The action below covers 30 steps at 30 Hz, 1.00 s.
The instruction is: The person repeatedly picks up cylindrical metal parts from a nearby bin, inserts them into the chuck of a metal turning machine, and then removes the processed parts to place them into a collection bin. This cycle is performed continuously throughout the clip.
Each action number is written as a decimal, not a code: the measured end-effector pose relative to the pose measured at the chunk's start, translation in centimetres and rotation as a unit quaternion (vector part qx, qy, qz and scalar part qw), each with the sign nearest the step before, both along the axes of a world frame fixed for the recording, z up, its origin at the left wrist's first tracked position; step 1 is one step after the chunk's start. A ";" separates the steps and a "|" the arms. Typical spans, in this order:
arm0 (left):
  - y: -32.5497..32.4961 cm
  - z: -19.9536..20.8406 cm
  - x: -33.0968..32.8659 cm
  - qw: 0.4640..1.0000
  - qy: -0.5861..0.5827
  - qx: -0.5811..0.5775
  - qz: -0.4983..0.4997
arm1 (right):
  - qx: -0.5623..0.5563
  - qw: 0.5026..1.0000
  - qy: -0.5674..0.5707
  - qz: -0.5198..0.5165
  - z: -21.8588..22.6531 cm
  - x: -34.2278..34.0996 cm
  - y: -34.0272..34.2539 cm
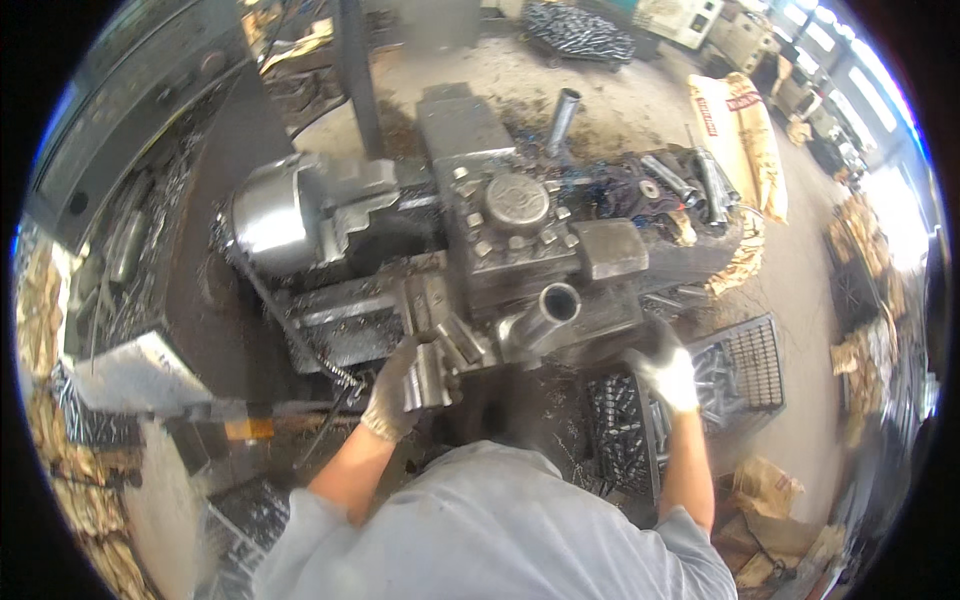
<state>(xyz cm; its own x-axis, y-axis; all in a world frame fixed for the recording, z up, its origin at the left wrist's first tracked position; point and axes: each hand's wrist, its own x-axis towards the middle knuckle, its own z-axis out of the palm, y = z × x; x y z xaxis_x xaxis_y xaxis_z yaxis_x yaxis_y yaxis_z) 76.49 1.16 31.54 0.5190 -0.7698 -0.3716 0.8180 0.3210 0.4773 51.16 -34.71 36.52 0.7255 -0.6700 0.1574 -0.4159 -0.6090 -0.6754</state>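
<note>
My left hand [392, 392], in a grey-white work glove, is closed round a shiny, stubby metal part [430, 376] at the front of a lathe. My right hand [665, 372], also gloved, is over the crates at the machine's right front. Motion blurs its fingers, so whether they hold anything is unclear. Between the hands, an upright metal tube [552, 308] leans on the lathe carriage. Behind it sits the square tool post [516, 204] with its round cap and bolts. The large chuck [272, 218] is to the left.
A black crate of small metal parts [618, 428] and a mesh-sided crate [757, 362] stand at the right front. Another metal tube [564, 120] rises behind the tool post. Long sacks [745, 140] lie at the far right. A coiled hose [270, 300] crosses below the chuck.
</note>
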 end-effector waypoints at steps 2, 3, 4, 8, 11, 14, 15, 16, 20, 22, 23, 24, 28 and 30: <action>0.5 0.6 -1.0 0.998 -0.059 0.034 -0.005 | 0.004 0.991 0.024 0.129 0.8 8.8 3.7; 0.7 0.8 -1.4 0.997 -0.068 0.046 -0.002 | 0.055 0.975 0.107 0.187 1.2 11.9 5.6; 1.1 1.1 -1.8 0.995 -0.081 0.054 0.000 | 0.064 0.973 0.147 0.167 2.0 13.4 6.8; 2.0 1.5 -2.9 0.997 -0.033 0.065 -0.014 | -0.043 0.946 0.052 0.316 2.1 14.8 12.0; 2.4 0.3 -2.4 0.997 0.052 0.062 0.015 | -0.075 0.926 0.036 0.368 -1.7 16.0 17.0; 3.6 -1.5 0.0 0.975 -0.111 0.171 0.090 | -0.117 0.925 0.253 0.258 -5.0 19.3 18.3; 4.1 -1.9 0.7 0.969 -0.117 0.194 0.100 | -0.126 0.928 0.257 0.239 -5.4 20.3 18.2; 4.7 -2.2 1.6 0.973 -0.100 0.192 0.083 | -0.085 0.943 0.220 0.234 -5.2 20.7 17.4; 4.2 -1.0 3.3 0.985 -0.047 0.098 0.137 | 0.285 0.934 0.103 0.187 -1.9 21.3 15.3; 2.2 0.4 3.0 0.983 0.004 0.017 0.181 | 0.335 0.895 0.134 0.262 -0.5 21.6 16.1; 0.8 1.0 2.8 0.981 -0.001 -0.038 0.192 | 0.279 0.899 0.157 0.298 0.1 22.1 16.8; 0.0 1.4 2.6 0.981 -0.042 -0.041 0.184 | 0.446 0.823 0.110 0.334 0.2 22.3 17.9; -2.2 -0.3 5.2 0.992 -0.100 -0.041 0.066 | 0.496 0.844 0.104 0.174 1.0 22.9 19.8; -3.0 -2.9 9.1 0.992 -0.075 0.082 -0.066 | 0.457 0.841 0.084 0.278 2.9 22.5 18.8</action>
<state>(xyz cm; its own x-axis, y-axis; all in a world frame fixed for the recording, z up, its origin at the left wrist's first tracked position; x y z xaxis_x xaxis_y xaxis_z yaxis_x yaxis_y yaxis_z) 85.55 -1.79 28.67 0.4768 -0.7706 -0.4229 0.7634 0.1244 0.6339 73.68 -15.96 39.40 0.9267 -0.0058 -0.3757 -0.3757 0.0003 -0.9268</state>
